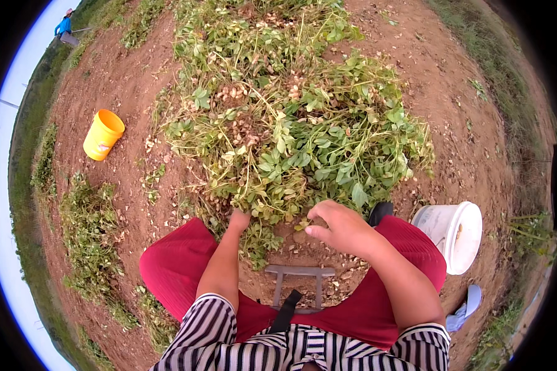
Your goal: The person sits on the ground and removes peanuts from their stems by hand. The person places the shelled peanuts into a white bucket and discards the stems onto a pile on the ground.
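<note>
A large heap of pulled peanut plants (pixel 306 143) lies before me, with green leaves and clusters of pale pods (pixel 232 92) among the stems. My left hand (pixel 239 220) is closed around stems of a peanut plant (pixel 258 239) at the near edge of the heap; leaves hide most of its fingers. Several pods (pixel 217 200) show just beyond that hand. To its right, my right hand (pixel 339 227) hovers over bare soil near the leaves. Thumb and fingers are apart there, with nothing seen between them.
A white bucket (pixel 438 236) lies tilted by my right knee, a few pods inside. Behind it is a light-blue cloth item (pixel 464 310). A yellow bucket (pixel 103 134) stands at left. A low frame (pixel 300 270) sits between my legs. One person (pixel 66 28) is far off.
</note>
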The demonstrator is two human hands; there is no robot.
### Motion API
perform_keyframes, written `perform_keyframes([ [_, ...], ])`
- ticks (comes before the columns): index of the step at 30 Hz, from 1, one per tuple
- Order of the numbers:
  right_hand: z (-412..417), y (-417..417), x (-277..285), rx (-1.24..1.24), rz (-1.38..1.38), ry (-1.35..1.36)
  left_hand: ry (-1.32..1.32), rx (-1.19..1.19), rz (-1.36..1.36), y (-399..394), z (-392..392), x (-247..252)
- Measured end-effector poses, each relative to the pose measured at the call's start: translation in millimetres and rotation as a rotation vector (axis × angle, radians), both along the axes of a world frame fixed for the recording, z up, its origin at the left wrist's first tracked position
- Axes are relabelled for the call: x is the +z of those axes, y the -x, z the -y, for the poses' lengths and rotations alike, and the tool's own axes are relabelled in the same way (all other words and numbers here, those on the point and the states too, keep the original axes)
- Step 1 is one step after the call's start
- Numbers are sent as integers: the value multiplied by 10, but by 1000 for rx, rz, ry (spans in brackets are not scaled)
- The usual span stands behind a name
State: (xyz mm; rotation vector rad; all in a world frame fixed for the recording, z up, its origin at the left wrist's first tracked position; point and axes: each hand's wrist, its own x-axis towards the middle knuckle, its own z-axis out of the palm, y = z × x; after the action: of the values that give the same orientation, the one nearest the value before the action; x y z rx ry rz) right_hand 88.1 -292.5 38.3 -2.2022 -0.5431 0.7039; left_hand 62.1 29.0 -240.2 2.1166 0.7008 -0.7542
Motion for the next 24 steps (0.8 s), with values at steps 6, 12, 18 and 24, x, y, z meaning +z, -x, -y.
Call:
perform_keyframes([
  [6,-67,-33,59,10,48,-8,436,729,235,-226,357,627],
  [12,-30,28,167,35,29,-4,494,696,423,-141,140,1552],
  [18,145,87,277,14,92,-10,679,474,545,595,351,2896],
  [24,254,88,425,-53,13,-55,827,393,646,1299,714,3551],
])
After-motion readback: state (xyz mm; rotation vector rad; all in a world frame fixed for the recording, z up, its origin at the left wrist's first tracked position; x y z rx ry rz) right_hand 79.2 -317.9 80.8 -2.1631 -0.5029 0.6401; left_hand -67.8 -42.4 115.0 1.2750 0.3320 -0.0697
